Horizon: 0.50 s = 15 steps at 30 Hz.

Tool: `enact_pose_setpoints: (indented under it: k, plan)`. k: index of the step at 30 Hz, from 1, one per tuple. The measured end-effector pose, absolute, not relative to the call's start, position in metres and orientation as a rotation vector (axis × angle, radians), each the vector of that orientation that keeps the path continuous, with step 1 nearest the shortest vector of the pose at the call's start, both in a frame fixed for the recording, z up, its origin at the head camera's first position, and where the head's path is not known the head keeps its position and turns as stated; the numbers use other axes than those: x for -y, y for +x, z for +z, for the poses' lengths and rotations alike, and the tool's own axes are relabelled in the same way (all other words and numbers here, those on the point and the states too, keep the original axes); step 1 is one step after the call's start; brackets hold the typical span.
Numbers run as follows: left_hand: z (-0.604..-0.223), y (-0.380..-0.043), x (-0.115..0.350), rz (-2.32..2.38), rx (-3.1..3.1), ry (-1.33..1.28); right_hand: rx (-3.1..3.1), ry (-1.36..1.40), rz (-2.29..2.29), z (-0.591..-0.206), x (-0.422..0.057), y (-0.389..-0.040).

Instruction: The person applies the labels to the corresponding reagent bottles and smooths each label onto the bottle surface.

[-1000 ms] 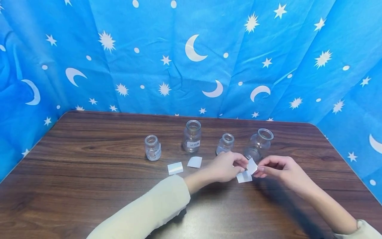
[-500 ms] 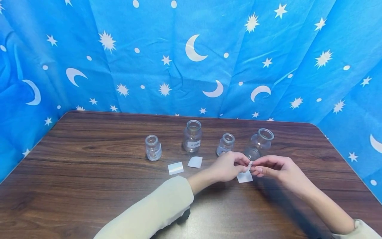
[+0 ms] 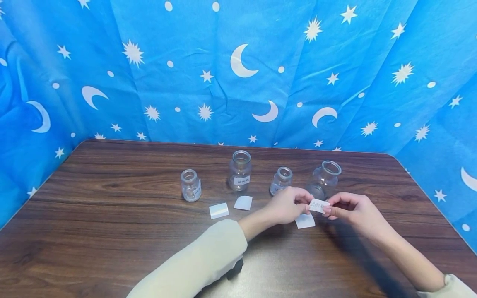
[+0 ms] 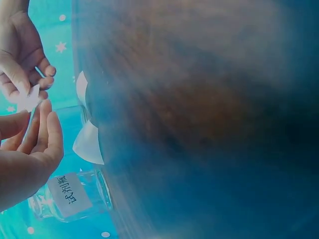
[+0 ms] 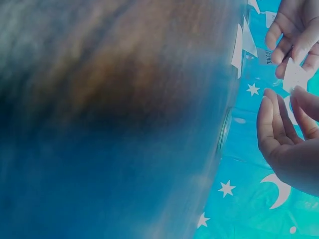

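A small white label [image 3: 318, 205] with handwriting is stretched between the two hands, in front of the wide glass jar [image 3: 325, 179] on the right. My left hand [image 3: 286, 205] pinches its left end, and my right hand [image 3: 351, 210] pinches the right end between thumb and finger. Below the label a white paper slip [image 3: 305, 222] lies on the table. Close behind the left hand stands a small jar [image 3: 281, 180] bearing a label. In the right wrist view, the raised label [image 5: 295, 75] spans the gap between both hands' fingertips.
A tall labelled jar [image 3: 240, 169] and a small labelled jar [image 3: 191, 186] stand further left on the wooden table [image 3: 112, 231]. In front of them lie a shiny paper slip [image 3: 219, 210] and a curled one [image 3: 243, 203]. A blue star-patterned cloth [image 3: 208, 91] hangs behind.
The label, tilted a second ago and then turned nearly edge-on between the fingers, is now spread lengthwise with its writing showing. The right hand has shifted slightly right; the jars have not moved.
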<state>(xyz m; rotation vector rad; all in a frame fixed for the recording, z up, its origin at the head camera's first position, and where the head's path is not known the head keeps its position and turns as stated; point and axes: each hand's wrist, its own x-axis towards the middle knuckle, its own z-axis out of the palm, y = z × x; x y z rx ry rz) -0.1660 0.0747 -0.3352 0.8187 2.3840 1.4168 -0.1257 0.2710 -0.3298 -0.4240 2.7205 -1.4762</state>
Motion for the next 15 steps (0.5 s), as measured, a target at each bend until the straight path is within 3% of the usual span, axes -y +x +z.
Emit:
enact_pose_setpoints:
  k: [15]
  plan:
    - [-0.340,-0.180,-0.105,1.285,-2.686,0.604,-2.932,-0.186,-1.328,-0.330,-0.279,-0.137]
